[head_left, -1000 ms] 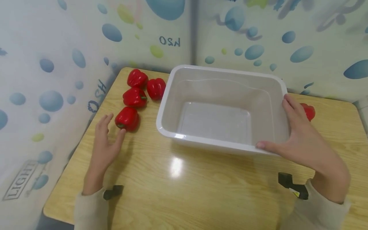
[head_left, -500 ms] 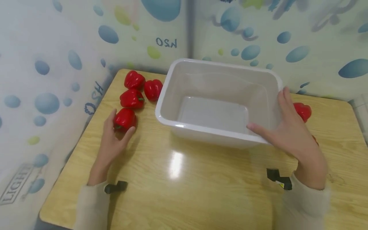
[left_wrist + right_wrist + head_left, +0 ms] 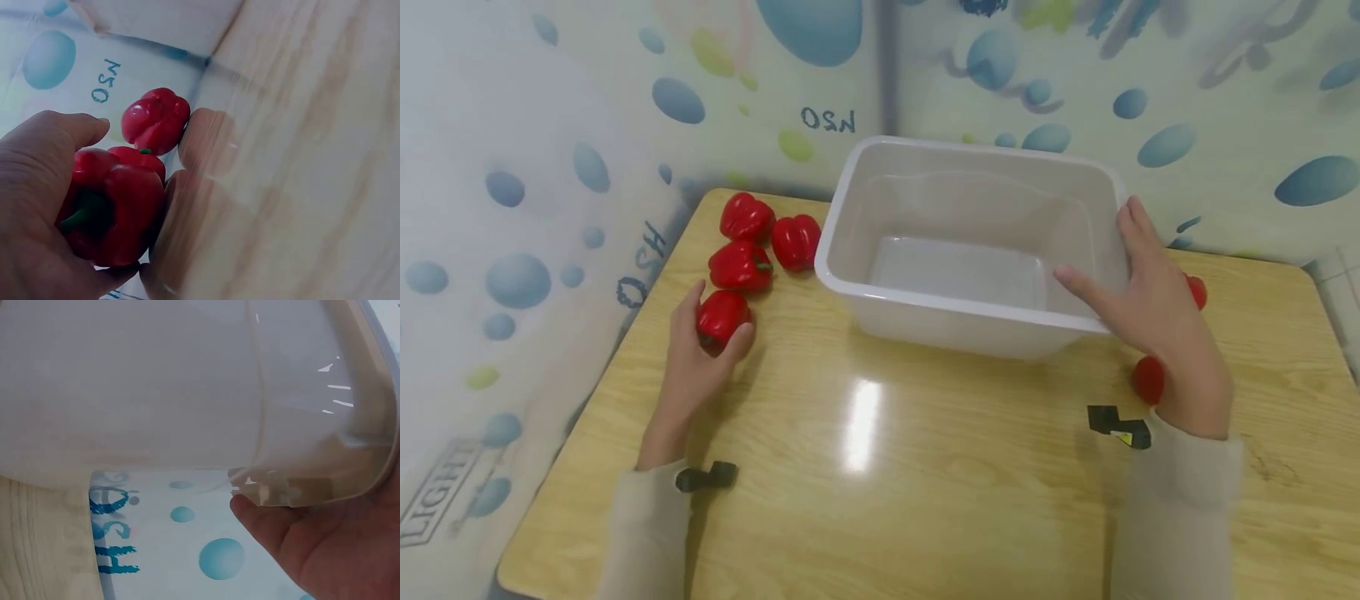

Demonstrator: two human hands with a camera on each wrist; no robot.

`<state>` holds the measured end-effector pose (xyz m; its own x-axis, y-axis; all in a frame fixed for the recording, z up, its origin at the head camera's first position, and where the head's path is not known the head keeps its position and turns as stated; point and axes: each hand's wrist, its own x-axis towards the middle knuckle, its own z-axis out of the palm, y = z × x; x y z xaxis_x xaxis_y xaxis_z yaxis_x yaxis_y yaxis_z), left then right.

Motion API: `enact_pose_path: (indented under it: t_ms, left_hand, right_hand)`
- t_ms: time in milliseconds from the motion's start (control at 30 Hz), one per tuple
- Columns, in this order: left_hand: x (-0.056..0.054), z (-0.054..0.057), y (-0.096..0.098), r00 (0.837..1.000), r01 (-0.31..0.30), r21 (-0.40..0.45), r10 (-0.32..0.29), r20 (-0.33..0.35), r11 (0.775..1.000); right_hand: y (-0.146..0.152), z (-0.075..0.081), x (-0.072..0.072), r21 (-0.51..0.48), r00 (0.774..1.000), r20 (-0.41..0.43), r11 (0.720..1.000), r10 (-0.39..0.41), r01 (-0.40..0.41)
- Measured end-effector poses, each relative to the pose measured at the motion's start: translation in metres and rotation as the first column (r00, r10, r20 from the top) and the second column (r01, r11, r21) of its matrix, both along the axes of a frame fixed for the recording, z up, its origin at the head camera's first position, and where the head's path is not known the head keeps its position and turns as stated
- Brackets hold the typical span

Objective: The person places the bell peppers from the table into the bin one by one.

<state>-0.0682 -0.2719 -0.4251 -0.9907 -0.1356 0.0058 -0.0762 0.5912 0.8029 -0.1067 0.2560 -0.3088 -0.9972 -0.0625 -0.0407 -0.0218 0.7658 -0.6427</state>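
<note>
At the left of the table, my left hand (image 3: pixel 696 371) grips the nearest red bell pepper (image 3: pixel 722 319), with its thumb on the near side and fingers around the far side. The left wrist view shows this bell pepper (image 3: pixel 119 212) with its green stem facing the camera. A large white plastic basin (image 3: pixel 947 325) stands toward the back, its inside bare. My right hand (image 3: pixel 1165 308) lies at the basin's right front corner. Its fingers are straight along the right rim and its thumb is stretched over the inside. In the right wrist view a digit (image 3: pixel 262 515) touches the basin's edge.
Three more bell peppers lie behind the held one, the middle one (image 3: pixel 741 265) close to it. Right of the basin, one red pepper (image 3: pixel 1197 292) and another (image 3: pixel 1148 379) are partly hidden by the right hand and arm. Patterned walls border the table (image 3: pixel 940 500).
My left hand has reached forward and closed round the nearest bell pepper. The basin has shifted back toward the wall with my right hand at it, uncovering a red pepper near the right wrist.
</note>
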Motion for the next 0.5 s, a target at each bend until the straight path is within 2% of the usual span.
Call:
enact_pose_path:
  t_ms: [333, 500]
  left_hand:
    - [0.0011, -0.0050, -0.0019, 0.998, -0.051, 0.037, 0.052, -0.026, 0.998]
    - [-0.0010, -0.0056, -0.0013, 0.999, -0.044, 0.054, 0.045, -0.004, 0.998]
  right_hand:
    - [0.0030, -0.0039, 0.0003, -0.111, 0.997, -0.082, 0.994, 0.001, -0.010]
    - [0.0069, -0.0029, 0.0020, -0.144, 0.999, -0.047, 0.989, 0.025, -0.031]
